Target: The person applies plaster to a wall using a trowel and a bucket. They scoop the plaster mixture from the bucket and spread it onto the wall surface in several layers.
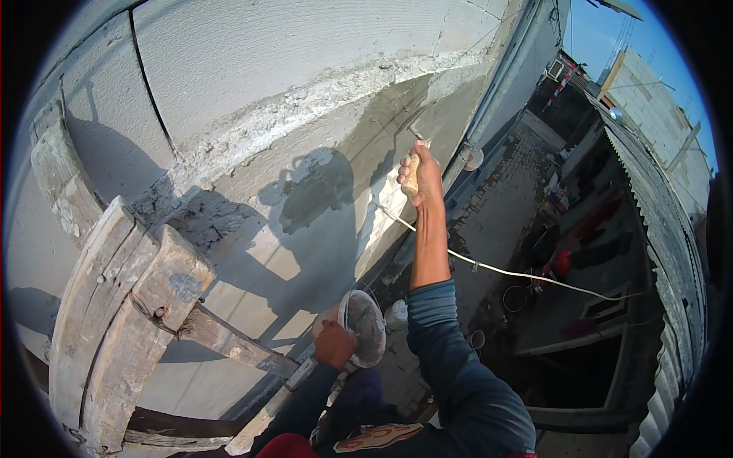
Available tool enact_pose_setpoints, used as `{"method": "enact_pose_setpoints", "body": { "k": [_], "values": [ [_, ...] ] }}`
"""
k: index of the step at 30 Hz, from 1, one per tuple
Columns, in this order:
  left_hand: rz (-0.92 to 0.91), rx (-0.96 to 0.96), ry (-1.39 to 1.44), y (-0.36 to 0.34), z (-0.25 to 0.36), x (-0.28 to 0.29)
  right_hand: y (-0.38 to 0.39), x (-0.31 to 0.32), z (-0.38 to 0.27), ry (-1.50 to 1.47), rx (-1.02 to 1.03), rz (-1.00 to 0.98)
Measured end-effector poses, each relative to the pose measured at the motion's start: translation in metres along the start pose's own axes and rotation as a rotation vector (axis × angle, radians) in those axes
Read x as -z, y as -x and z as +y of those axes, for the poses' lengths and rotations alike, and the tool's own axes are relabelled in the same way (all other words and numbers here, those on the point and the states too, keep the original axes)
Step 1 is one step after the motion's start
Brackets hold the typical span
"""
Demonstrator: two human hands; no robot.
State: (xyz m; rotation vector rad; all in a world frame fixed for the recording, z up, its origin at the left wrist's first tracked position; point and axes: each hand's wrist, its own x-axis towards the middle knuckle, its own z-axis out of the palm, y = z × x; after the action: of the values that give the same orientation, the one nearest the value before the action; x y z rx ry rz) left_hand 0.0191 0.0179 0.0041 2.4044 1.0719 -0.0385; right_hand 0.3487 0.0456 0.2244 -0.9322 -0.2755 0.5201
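My right hand (427, 172) is raised to the wall and closed around the wooden handle (411, 177) of a trowel. The trowel's thin metal neck (417, 131) reaches toward a damp grey plaster area (382, 114); its blade is hard to make out against the plaster. Lower down, my left hand (336, 345) grips the edge of a round bucket (382, 324) with grey mortar inside. Another wet mortar patch (317, 195) lies on the block wall (282, 38), partly within my shadow.
Weathered wooden scaffold timbers (114, 305) stand at the left, close to the wall. A pale cable (519, 274) crosses on the right. Far below lies a paved alley (496, 191), beside a corrugated roof (657, 259). A pipe (496, 84) runs along the wall's corner.
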Motion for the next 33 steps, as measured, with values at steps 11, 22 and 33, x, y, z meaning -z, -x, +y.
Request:
{"method": "enact_pose_setpoints", "body": {
  "k": [11, 22, 33],
  "values": [
    [-0.008, 0.012, -0.023, 0.0, -0.001, 0.001, -0.01, -0.042, -0.049, 0.057, 0.046, -0.071],
    [-0.047, 0.01, -0.027, 0.0, 0.003, 0.004, -0.018, -0.03, 0.012, 0.126, -0.058, 0.08],
    [-0.017, 0.0, -0.058, -0.001, 0.003, -0.003, 0.029, 0.021, 0.056, 0.059, -0.066, 0.122]
  ]
}}
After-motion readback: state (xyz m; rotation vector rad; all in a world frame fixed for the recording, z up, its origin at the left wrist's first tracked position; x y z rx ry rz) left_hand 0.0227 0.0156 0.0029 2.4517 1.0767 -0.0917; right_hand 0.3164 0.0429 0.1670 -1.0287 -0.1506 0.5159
